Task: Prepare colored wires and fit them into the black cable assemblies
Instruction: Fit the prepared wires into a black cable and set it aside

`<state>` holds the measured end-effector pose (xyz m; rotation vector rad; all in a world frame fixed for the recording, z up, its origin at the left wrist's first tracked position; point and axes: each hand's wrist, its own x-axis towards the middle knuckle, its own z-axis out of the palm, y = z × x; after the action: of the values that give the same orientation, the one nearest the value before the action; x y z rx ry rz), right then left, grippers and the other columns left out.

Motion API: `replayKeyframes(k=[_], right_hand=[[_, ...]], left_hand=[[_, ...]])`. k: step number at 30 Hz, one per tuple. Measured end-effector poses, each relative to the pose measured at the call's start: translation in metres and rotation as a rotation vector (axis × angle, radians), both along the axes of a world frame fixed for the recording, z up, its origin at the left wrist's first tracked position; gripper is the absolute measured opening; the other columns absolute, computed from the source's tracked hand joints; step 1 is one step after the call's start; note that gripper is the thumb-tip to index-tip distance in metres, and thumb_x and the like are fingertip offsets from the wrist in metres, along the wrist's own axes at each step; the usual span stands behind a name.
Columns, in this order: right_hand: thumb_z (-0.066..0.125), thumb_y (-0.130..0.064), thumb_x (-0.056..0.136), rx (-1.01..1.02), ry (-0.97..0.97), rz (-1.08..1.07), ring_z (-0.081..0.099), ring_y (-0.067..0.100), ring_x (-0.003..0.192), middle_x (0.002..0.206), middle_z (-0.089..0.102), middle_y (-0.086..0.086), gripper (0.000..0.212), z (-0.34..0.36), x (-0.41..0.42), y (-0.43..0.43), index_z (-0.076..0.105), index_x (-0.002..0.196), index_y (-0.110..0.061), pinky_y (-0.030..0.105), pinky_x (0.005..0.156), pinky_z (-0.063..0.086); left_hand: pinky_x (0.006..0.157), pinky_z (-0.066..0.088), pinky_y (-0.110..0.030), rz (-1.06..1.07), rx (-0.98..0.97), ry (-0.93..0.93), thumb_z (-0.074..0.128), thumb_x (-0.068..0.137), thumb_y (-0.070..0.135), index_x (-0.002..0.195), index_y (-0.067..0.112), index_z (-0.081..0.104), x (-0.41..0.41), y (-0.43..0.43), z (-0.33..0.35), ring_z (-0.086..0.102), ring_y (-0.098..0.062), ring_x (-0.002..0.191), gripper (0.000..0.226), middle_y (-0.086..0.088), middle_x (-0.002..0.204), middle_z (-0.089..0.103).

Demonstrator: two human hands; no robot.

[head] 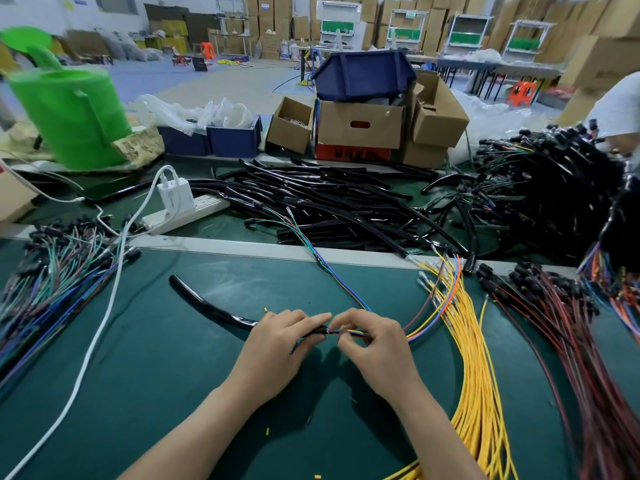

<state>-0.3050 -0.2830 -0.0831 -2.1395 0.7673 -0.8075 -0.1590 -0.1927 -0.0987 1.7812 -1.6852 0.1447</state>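
Observation:
A black cable sleeve (207, 304) curves across the green mat toward me. My left hand (277, 337) grips its near end, fingers curled round the tube. My right hand (374, 344) pinches a small bundle of coloured wires (349, 331), blue, yellow and orange, right at the sleeve's mouth. The wires trail away to the right and up toward the bench edge. The hands almost touch, and the wire tips are hidden between the fingers.
Yellow wires (474, 375) fan out at my right, red and black ones (571, 327) beyond them. Mixed coloured wires (52, 289) lie at left. A heap of black sleeves (329, 206), a white power strip (187, 213), a white cable (90, 348) and cardboard boxes (360, 128) sit behind.

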Motion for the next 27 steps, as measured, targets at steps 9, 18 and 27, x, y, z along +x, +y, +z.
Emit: replayKeyframes(k=[9, 18, 27], right_hand=[[0.064, -0.016, 0.077, -0.018, 0.01, 0.048, 0.061, 0.007, 0.071, 0.072, 0.063, -0.013, 0.018, -0.004, -0.001, -0.003, 0.053, 0.077, -0.03, 0.026, 0.071, 0.05], [0.04, -0.01, 0.07, -0.003, -0.094, 0.103, 0.04, 0.006, 0.064, 0.077, 0.043, -0.009, 0.021, 0.004, 0.003, 0.004, 0.039, 0.08, -0.029, 0.014, 0.061, 0.031], [0.017, -0.042, 0.093, -0.193, -0.014, -0.052, 0.043, 0.015, 0.074, 0.062, 0.055, 0.004, 0.054, -0.001, 0.01, -0.006, 0.057, 0.072, -0.012, 0.03, 0.088, 0.03]], left_hand=[[0.059, 0.035, -0.027, -0.085, 0.043, -0.179, 0.064, 0.082, 0.021, 0.107, 0.017, 0.071, -0.003, 0.001, 0.009, 0.059, -0.019, 0.062, 0.027, 0.005, 0.072, 0.063], [0.049, 0.037, -0.024, -0.137, 0.057, -0.332, 0.047, 0.09, 0.03, 0.076, 0.017, 0.064, -0.016, 0.001, 0.021, 0.05, -0.014, 0.053, 0.026, 0.006, 0.064, 0.056], [0.069, 0.043, -0.033, -0.06, 0.312, -0.163, 0.031, 0.1, 0.037, 0.101, 0.032, 0.048, -0.012, 0.0, 0.051, 0.057, -0.015, 0.092, 0.018, 0.011, 0.1, 0.061]])
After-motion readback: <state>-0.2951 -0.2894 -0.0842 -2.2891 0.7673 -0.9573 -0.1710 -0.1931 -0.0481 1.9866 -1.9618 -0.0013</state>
